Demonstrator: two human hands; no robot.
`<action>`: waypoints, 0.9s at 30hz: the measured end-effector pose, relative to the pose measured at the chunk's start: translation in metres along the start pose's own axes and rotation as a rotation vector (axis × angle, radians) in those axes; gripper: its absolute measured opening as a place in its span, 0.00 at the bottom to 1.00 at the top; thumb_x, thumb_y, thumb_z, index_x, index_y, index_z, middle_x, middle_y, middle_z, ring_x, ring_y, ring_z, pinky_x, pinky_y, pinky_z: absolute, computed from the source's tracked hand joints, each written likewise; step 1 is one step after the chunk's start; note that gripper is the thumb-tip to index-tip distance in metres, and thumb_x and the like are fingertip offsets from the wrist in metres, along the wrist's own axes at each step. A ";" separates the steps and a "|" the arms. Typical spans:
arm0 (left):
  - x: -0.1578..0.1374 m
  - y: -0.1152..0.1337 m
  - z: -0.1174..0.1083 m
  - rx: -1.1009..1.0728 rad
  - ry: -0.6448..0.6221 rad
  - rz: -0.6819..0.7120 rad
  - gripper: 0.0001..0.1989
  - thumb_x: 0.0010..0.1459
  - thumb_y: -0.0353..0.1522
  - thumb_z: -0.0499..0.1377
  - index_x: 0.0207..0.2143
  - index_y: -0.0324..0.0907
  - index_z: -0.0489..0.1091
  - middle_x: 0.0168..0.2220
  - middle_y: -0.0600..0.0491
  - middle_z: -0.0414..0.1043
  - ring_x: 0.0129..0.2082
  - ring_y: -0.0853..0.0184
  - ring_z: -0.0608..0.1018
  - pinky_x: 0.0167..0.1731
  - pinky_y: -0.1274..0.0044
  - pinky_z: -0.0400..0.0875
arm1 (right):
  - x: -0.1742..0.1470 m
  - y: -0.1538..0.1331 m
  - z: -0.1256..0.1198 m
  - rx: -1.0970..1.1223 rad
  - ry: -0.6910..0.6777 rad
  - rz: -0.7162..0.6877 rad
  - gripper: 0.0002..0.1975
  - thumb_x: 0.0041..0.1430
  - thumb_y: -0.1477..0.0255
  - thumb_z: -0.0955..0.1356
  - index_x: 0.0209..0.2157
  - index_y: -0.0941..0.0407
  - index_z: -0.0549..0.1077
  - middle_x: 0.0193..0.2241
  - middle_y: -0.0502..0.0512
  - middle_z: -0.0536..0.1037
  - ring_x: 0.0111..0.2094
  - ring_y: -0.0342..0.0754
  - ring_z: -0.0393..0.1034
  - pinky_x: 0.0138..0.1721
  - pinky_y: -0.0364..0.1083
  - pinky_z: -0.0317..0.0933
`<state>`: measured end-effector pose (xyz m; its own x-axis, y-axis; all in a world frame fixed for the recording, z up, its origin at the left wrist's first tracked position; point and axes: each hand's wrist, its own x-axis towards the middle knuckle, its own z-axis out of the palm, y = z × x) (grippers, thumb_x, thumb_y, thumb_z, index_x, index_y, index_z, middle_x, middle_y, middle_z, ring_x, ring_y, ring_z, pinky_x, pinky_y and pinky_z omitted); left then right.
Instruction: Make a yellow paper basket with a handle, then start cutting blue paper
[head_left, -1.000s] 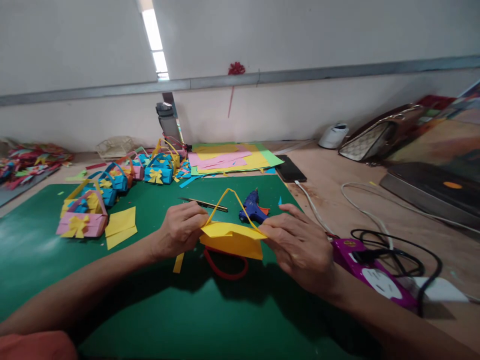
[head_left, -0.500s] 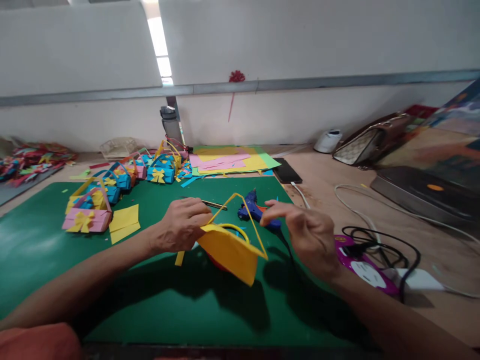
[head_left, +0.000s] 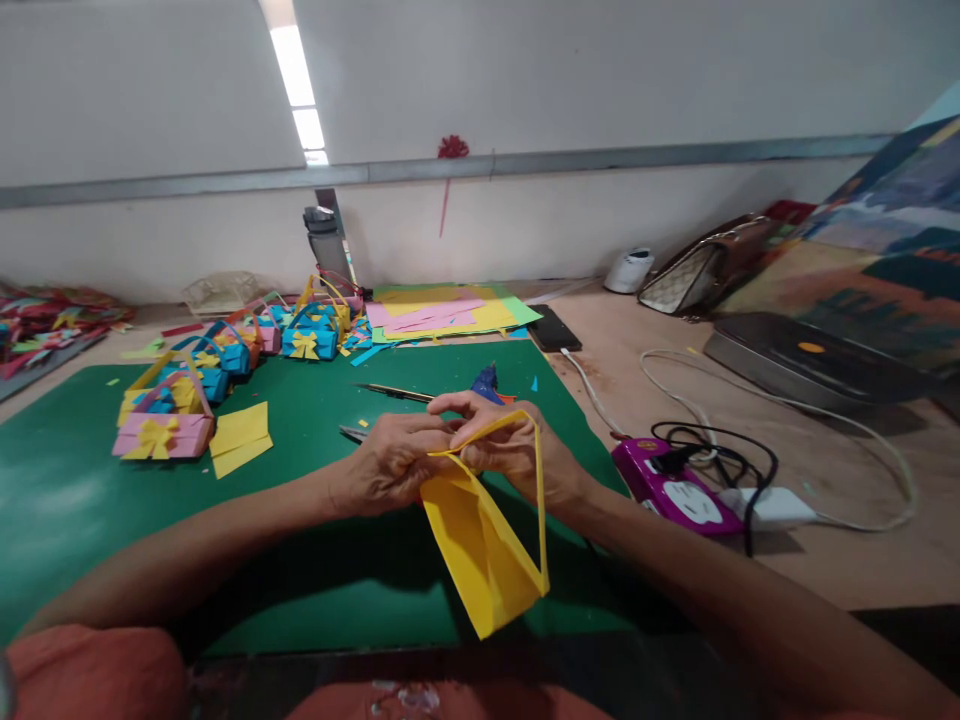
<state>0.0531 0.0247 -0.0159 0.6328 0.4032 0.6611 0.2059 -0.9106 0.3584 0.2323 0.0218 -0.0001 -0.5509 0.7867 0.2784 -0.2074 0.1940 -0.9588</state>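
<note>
OK, both hands [head_left: 388, 465] [head_left: 529, 462] pinching tilted yel. ppr basket [head_left: 480, 560] by 1 end.

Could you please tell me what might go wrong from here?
The left hand and right hand pinch one end of the yellow paper basket, so the paper might crease or tear there. The blue glue gun lies just beyond the right hand, partly hidden, and could be nudged.
</note>
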 end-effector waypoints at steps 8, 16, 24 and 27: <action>-0.006 -0.004 0.004 -0.094 0.029 -0.037 0.17 0.63 0.38 0.45 0.35 0.38 0.69 0.30 0.48 0.72 0.29 0.69 0.73 0.29 0.79 0.67 | -0.006 -0.007 -0.001 0.131 0.012 0.004 0.07 0.44 0.66 0.73 0.24 0.54 0.76 0.44 0.54 0.73 0.41 0.45 0.70 0.40 0.47 0.65; -0.011 -0.006 0.006 -0.122 0.017 -0.052 0.13 0.62 0.35 0.48 0.38 0.38 0.69 0.32 0.47 0.72 0.30 0.68 0.73 0.31 0.78 0.68 | -0.012 -0.010 -0.008 0.128 0.055 -0.068 0.07 0.42 0.63 0.74 0.23 0.50 0.77 0.44 0.51 0.75 0.43 0.46 0.70 0.43 0.51 0.66; -0.012 -0.008 0.009 -0.166 0.064 -0.038 0.11 0.61 0.33 0.50 0.40 0.38 0.69 0.32 0.48 0.72 0.30 0.70 0.73 0.30 0.79 0.67 | -0.014 -0.015 -0.013 -0.006 0.076 -0.174 0.05 0.45 0.64 0.73 0.24 0.48 0.77 0.43 0.50 0.77 0.49 0.47 0.68 0.52 0.55 0.59; -0.008 -0.002 0.007 -0.189 0.100 -0.098 0.14 0.63 0.35 0.47 0.35 0.37 0.70 0.29 0.49 0.71 0.27 0.71 0.72 0.28 0.80 0.67 | -0.017 -0.018 -0.011 -0.090 0.129 -0.247 0.05 0.47 0.63 0.72 0.26 0.49 0.77 0.39 0.51 0.78 0.47 0.49 0.69 0.51 0.55 0.60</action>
<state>0.0531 0.0230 -0.0267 0.5376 0.5047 0.6755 0.1138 -0.8372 0.5349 0.2543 0.0121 0.0118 -0.3842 0.7763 0.4998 -0.2468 0.4353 -0.8658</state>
